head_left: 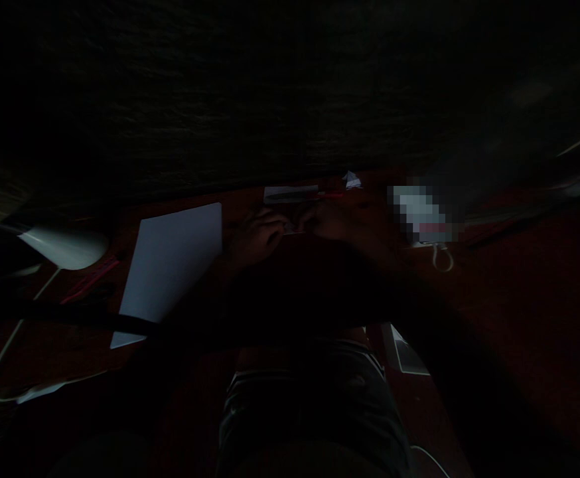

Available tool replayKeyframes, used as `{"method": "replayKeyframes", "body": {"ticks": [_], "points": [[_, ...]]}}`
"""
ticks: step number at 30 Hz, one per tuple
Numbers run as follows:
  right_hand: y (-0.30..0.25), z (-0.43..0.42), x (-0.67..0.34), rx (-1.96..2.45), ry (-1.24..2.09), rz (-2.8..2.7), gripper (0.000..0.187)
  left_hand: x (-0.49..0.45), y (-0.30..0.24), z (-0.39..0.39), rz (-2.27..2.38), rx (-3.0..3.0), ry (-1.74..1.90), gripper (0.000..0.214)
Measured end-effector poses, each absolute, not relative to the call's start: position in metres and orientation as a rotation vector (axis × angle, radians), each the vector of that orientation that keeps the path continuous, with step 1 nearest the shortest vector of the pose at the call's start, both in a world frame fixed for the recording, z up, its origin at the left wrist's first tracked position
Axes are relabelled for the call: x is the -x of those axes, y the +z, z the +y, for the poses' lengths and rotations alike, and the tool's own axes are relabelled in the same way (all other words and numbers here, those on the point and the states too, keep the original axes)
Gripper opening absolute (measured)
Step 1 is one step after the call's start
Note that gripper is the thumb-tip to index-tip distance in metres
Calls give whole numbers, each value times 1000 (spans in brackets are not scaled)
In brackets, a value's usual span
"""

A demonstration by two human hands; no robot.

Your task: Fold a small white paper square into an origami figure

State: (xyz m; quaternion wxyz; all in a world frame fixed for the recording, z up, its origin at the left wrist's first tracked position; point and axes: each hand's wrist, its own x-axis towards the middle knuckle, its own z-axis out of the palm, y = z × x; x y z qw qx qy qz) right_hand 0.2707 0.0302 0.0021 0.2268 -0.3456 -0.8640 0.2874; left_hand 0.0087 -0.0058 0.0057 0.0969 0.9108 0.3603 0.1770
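Observation:
The view is very dark. My left hand point(260, 232) and my right hand point(322, 219) are close together over the table, fingers bent inward. A small pale piece of paper point(292, 230) shows between them, and the fingertips of both hands appear closed on its edges. Just beyond the hands lies a narrow pale strip of paper point(290, 190), with a long dark object with a red end point(330, 195) across it. Farther right sits a small folded white paper point(352, 180). To the left of my left hand is a large white sheet point(170, 265).
At the far left are a white lamp head point(66, 247) with a pale cable and a red ruler-like strip point(91, 279). A pixelated pale object point(424, 212) with a cord loop point(443, 259) lies right. A dark strap-like band point(121, 322) crosses the sheet's lower end.

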Motion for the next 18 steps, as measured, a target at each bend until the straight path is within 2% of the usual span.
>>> {"method": "replayKeyframes", "body": {"ticks": [10,18], "points": [[3,27,-269,950,774,-2364,37,-10,6,-9,1185,-2730,474,23],[8,23,-270,968,813,-2345,34,-9,4,-9,1085,-2743,474,47]]}}
